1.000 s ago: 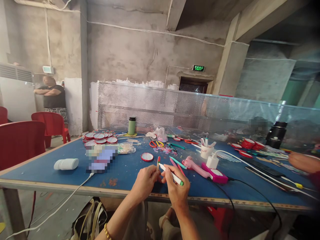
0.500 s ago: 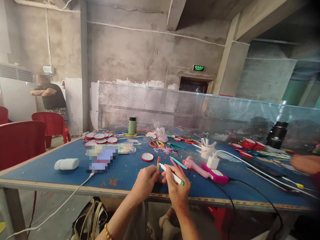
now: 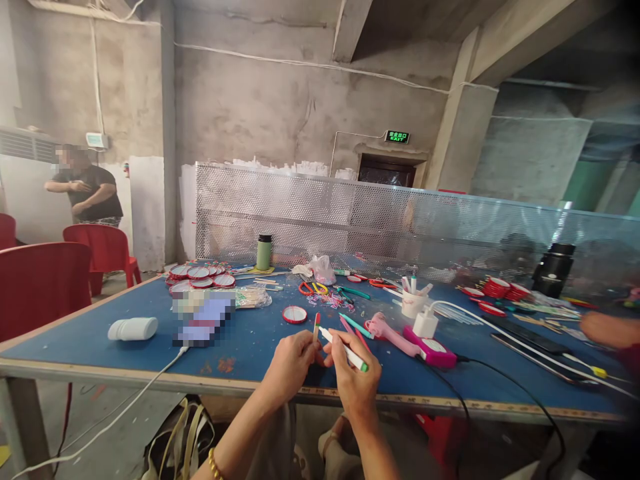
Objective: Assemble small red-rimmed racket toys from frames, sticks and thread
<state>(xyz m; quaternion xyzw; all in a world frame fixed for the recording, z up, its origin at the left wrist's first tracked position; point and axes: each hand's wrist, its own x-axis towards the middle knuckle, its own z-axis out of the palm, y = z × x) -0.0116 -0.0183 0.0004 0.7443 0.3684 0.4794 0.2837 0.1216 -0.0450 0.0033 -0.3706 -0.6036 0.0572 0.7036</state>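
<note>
My left hand [image 3: 291, 365] pinches a thin stick with a red tip [image 3: 316, 326], held upright at the near edge of the blue table [image 3: 100, 340]. My right hand [image 3: 353, 380] grips a white pen with a green end [image 3: 345, 349], its tip pointing at the stick. Both hands meet just above the table's front edge. A round red-rimmed disc [image 3: 295, 314] lies just beyond them.
A pink tool [image 3: 430, 347] with a black cord and a white charger [image 3: 425, 323] lie to the right. Stacked red-rimmed discs [image 3: 200, 275], a green bottle [image 3: 263, 252], scissors [image 3: 313, 288], a white bottle [image 3: 133, 328]. Another person's hand [image 3: 605, 329] at right; a person [image 3: 85, 190] stands by red chairs [image 3: 43, 283].
My hands hold still. The standing person at far left has uncrossed the arms and shifted left. The other person's hand at the right edge drew slightly back.
</note>
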